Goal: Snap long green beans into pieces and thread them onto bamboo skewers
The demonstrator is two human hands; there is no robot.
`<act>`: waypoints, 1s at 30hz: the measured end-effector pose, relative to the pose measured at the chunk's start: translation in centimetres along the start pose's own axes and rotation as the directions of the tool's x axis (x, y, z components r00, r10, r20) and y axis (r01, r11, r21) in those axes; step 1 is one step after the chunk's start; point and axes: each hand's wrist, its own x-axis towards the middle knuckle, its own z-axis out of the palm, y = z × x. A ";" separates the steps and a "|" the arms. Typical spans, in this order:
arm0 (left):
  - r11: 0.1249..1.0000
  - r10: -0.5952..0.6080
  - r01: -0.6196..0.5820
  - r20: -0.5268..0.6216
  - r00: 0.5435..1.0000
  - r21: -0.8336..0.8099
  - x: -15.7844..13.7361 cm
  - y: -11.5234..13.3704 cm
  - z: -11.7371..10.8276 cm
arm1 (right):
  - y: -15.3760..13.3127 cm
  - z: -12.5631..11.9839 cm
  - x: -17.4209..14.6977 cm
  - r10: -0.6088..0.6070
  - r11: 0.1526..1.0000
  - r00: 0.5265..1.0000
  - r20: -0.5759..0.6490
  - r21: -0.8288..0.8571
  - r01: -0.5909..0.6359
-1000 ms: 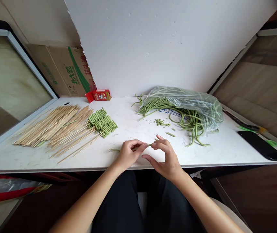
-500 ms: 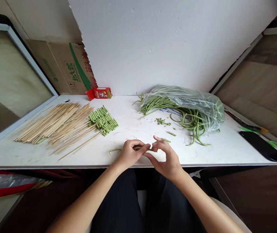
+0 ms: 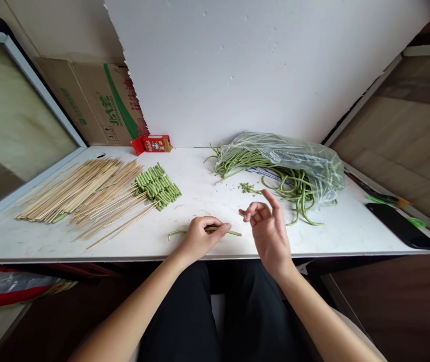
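Head view shows the left hand (image 3: 204, 236) pinching a bean (image 3: 234, 233) that juts past both sides, right hand (image 3: 269, 234) unclenched.

From my head, one camera faces forward and down over my lap (image 3: 184, 317), with my left hand (image 3: 205, 236) and right hand (image 3: 271, 234) near, the table (image 3: 203, 193) beyond them.

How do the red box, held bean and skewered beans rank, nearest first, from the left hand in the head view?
1. Held bean: in the left hand.
2. Skewered beans: ahead, to its left.
3. Red box: beyond them, at the back.
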 end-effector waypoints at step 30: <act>0.999 -0.026 0.024 0.034 0.999 0.046 -0.2 -0.1 0.2 | -0.6 -1.4 1.8 0.400 0.805 0.917 -0.007 0.482 -0.347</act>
